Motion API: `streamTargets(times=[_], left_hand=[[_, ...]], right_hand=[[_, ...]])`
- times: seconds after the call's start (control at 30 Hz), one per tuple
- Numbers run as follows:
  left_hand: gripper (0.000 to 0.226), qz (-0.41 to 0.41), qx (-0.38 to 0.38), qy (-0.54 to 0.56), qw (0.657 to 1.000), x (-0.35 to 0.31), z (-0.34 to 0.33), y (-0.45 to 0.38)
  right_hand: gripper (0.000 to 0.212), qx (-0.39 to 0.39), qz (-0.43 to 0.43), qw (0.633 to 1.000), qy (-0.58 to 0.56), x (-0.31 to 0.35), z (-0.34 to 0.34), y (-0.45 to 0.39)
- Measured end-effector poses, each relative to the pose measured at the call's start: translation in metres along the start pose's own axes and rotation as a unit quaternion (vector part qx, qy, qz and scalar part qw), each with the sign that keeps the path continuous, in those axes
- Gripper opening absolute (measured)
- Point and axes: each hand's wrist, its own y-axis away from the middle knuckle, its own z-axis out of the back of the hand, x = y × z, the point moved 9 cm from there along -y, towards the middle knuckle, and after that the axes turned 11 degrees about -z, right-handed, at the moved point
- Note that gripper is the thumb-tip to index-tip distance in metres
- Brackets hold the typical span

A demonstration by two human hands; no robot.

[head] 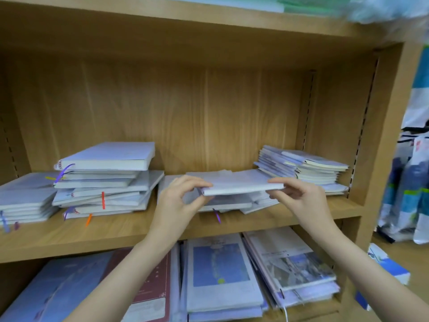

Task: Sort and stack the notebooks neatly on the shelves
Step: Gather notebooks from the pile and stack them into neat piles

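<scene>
Left hand [178, 196] and right hand [299, 194] pinching notebook [241, 184] by its ends, level, just above middle pile [222, 203] on shelf [139, 231]. Placing step, seemingly; next calls for squaring edges, lowering flat. Beyond, tilted stack [104, 182].

- Single head view, close in, facing forward and slightly down into wooden shelf [162, 231].
- Middle shelf centred; lower shelf [308, 313] beneath.

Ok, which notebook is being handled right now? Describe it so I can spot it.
On the middle shelf, find the low centre pile between two taller stacks. The white notebook is held above it, left hand and right hand pinching its ends; unlike its neighbours, it is lifted.
</scene>
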Motion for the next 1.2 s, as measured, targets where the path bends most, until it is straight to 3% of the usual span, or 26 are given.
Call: streamTargets(times=[0.33, 0.53, 0.7, 0.83, 0.9, 1.0, 1.2], left_hand=[[0.015, 0.033, -0.001, 0.024, 0.999, -0.007, 0.005, -0.013], [0.015, 0.019, 0.053, -0.076, 0.995, -0.002, -0.007, -0.012], [0.019, 0.051, 0.059, -0.140, 0.987, 0.018, 0.002, -0.002], [0.030, 0.095, 0.134, -0.222, 0.961, 0.047, 0.014, 0.011], [0.036, 0.069, 0.192, -0.248, 0.947, 0.050, 0.009, 0.020], [0.056, 0.002, 0.240, -0.283, 0.929, 0.044, -0.002, 0.024], [0.048, -0.141, 0.292, -0.362, 0.874, 0.014, -0.064, -0.001]], right_hand=[[0.013, -0.004, -0.020, 0.999, -0.032, 0.009, 0.006, -0.007], [0.021, 0.012, 0.008, 0.989, 0.149, 0.003, -0.013, -0.006], [0.031, 0.066, -0.013, 0.988, 0.138, 0.002, -0.046, -0.003], [0.042, 0.193, -0.044, 0.972, 0.129, -0.001, -0.081, -0.012], [0.046, 0.238, -0.027, 0.957, 0.162, -0.007, -0.089, -0.014], [0.058, 0.227, -0.045, 0.958, 0.169, -0.026, -0.068, -0.025], [0.079, 0.255, -0.110, 0.919, 0.278, -0.079, -0.043, -0.034]])
